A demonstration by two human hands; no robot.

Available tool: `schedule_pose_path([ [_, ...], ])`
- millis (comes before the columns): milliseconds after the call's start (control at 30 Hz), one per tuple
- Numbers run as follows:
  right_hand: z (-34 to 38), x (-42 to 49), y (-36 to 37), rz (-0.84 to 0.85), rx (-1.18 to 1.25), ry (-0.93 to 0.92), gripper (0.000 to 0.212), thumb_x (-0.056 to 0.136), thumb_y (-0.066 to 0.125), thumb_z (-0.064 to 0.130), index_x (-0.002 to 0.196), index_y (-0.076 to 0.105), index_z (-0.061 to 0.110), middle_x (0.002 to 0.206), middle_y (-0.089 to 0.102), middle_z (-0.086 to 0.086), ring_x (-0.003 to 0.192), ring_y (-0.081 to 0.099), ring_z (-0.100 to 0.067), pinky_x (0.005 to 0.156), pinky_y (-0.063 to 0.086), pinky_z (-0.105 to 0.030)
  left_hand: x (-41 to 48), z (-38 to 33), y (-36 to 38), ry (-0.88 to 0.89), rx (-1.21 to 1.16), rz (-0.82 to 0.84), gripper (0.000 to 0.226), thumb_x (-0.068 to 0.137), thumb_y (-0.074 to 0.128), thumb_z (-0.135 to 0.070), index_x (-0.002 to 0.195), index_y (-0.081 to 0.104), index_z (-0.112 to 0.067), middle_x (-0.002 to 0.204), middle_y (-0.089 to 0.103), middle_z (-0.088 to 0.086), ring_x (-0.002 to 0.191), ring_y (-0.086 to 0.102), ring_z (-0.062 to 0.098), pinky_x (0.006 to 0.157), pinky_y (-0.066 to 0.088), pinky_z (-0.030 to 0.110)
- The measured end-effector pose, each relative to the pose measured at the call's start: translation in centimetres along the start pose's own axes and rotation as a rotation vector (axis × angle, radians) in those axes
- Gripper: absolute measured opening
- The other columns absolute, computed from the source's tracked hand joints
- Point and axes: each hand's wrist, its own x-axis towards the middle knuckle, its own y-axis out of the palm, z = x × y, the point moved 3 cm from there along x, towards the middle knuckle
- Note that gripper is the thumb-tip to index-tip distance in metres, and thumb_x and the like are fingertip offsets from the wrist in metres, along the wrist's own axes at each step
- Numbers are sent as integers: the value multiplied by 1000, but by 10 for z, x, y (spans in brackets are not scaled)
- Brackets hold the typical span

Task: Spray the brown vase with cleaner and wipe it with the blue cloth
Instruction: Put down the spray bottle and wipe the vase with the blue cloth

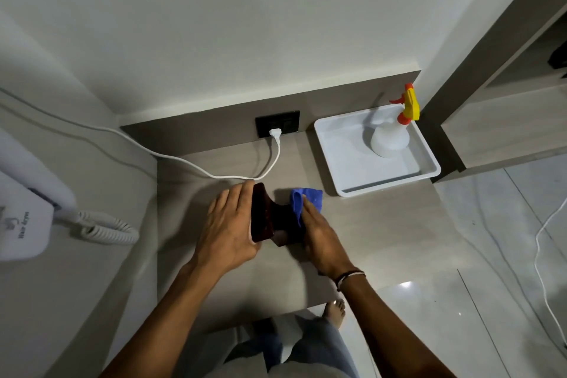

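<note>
The brown vase (270,221) lies on its side on the grey counter (352,224), its wide end to the left. My left hand (228,224) grips that wide end. My right hand (322,233) presses the blue cloth (302,201) against the vase's right part, which the cloth and hand mostly hide. The spray bottle (391,136), white with a yellow and orange trigger head, stands upright in the white tray (346,175) at the back right, away from both hands.
A white cable (277,159) runs from the black wall socket (277,124) across the counter just behind the vase. A white wall-mounted hair dryer (27,221) with a coiled cord hangs at the left. The counter's front edge is near my legs; tiled floor lies to the right.
</note>
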Motion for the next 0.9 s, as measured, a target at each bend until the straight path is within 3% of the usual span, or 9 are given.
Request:
schedule_pose_path([
  [133,0,4,-38,-93,-6,-3,71,97,45,-14,164,39,10,172,37,-10,159,39,-31,134,26,-37,12,-3,-2,18,43,-19,144,44,79,-90,157,36,-12,147,54,9,129,52,32,111,43,49],
  [233,0,7,-70,-155,-44,-66,70,97,45,-14,162,44,11,169,42,-10,152,48,-29,130,30,-31,22,-8,0,36,65,-24,144,46,68,-99,156,41,-11,146,55,11,131,51,34,115,39,51],
  [333,-2,19,-110,-211,-115,-122,66,101,48,-8,163,42,13,169,43,-7,145,52,-19,120,25,-9,33,-15,1,33,38,-39,142,47,65,-101,154,45,-11,145,55,9,129,51,33,114,40,52],
  [567,-32,107,-161,-215,-479,-198,76,98,56,-11,167,28,6,175,29,-15,160,37,-35,130,37,-43,39,-22,19,-66,-26,-73,144,53,52,-109,160,39,-14,154,48,7,138,42,31,118,36,54],
  [800,-76,161,-123,236,-723,-69,71,114,40,10,167,-5,-4,178,-11,-23,166,-5,-45,136,5,-50,39,-25,17,-41,-9,-180,104,82,49,-94,150,47,-15,143,53,2,129,50,28,111,39,46],
  [900,-83,165,-107,237,-709,-44,77,110,51,19,166,6,-9,176,-13,-29,164,-12,-50,136,-2,-53,39,-24,16,4,-20,-232,95,86,51,-89,146,48,-15,139,53,-1,124,51,26,107,39,41],
])
